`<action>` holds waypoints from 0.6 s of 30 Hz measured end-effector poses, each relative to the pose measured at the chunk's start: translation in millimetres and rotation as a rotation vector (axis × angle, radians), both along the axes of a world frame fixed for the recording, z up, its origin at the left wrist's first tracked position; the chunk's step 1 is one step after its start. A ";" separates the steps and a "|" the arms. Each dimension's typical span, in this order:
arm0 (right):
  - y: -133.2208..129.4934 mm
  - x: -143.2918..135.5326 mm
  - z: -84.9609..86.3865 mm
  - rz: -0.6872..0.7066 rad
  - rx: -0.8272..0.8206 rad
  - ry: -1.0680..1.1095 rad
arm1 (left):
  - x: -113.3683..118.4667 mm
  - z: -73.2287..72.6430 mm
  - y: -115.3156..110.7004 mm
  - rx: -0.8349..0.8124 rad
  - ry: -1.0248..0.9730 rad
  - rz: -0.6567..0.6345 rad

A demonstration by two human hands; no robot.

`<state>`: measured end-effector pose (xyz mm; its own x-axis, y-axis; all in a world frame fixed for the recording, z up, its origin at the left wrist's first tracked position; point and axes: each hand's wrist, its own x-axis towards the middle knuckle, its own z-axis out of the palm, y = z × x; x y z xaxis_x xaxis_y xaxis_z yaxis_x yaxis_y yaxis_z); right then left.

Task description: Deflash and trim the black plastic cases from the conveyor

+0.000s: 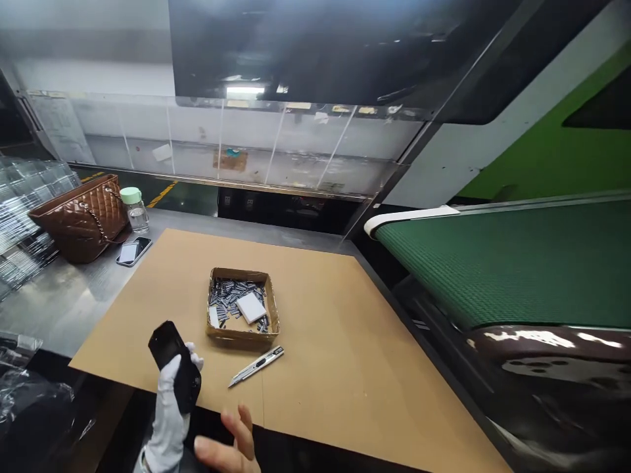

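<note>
Black object [190, 383], blocky and dark, held above the near left edge of a brown cardboard sheet [335, 341]. The left hand [167, 407], in a white glove, is closed around it, thumb across the near face and fingertips showing on the far side; the upper end projects beyond the grip. The right hand [235, 448], bare and partly cut off by the lower edge of the view, lies just right of the left wrist, fingers parted and curved, with nothing seen in them.

Ahead of the right hand lies a utility knife [256, 366], tapered end toward the hands. Farther forward, beyond the left hand and to its right, stands a shallow open box [241, 338] containing small dark strips [229, 291] and a white block [251, 307]. Forward and left of the left hand are a phone [142, 248], a bottle [138, 217] and a brown handbag [83, 223]; well to the right of both hands runs a green conveyor belt [517, 263].

The step in hand appears to be holding the object steady; a next move would call for a firm left grip and right fingers kept clear of the knife's tip.
</note>
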<state>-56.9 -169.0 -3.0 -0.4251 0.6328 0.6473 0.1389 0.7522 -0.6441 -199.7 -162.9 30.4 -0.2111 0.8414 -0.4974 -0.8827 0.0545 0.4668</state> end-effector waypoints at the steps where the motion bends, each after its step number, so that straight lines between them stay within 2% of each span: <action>1: 9.1 2.0 9.3 -0.028 0.097 0.016 | -4.8 3.2 0.2 -0.004 -0.026 0.038; 2: 22.4 3.4 21.7 -0.098 0.164 0.039 | -8.9 5.9 0.3 0.004 -0.059 0.072; 4: 56.2 7.0 49.4 -0.352 0.044 -0.005 | -14.1 9.0 -1.1 0.076 -0.123 0.098; 5: 73.3 10.3 60.5 -0.422 -0.031 -0.043 | -15.4 9.2 -2.5 0.136 -0.139 0.090; 7: 99.9 21.7 68.8 -0.357 -0.156 -0.148 | -16.7 8.3 -6.1 0.267 -0.141 0.060; 8: 107.9 29.5 64.6 -0.285 -0.201 -0.227 | -17.2 7.7 -7.9 0.320 -0.143 0.052; 10: 113.8 46.9 42.6 -0.173 -0.238 -0.412 | -19.0 8.1 -10.3 0.374 -0.163 0.035; 13: 108.0 68.7 -1.7 -0.201 -0.220 -0.570 | -22.2 13.7 -10.5 0.358 -0.181 0.019; 15: 100.3 75.6 -21.8 -0.258 -0.227 -0.518 | -22.9 18.9 -9.3 0.332 -0.198 0.009; 16: 95.9 76.4 -26.7 -0.282 -0.247 -0.465 | -22.5 21.5 -8.7 0.324 -0.211 0.000; 18: 85.4 73.6 -25.5 -0.316 -0.304 -0.374 | -20.4 26.3 -8.2 0.315 -0.240 -0.013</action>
<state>16.8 -83.6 -28.5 -0.3502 0.9003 0.2584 0.5868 0.4259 -0.6887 -220.0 -171.0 56.7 -0.1092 0.9626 -0.2479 -0.9688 -0.0472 0.2432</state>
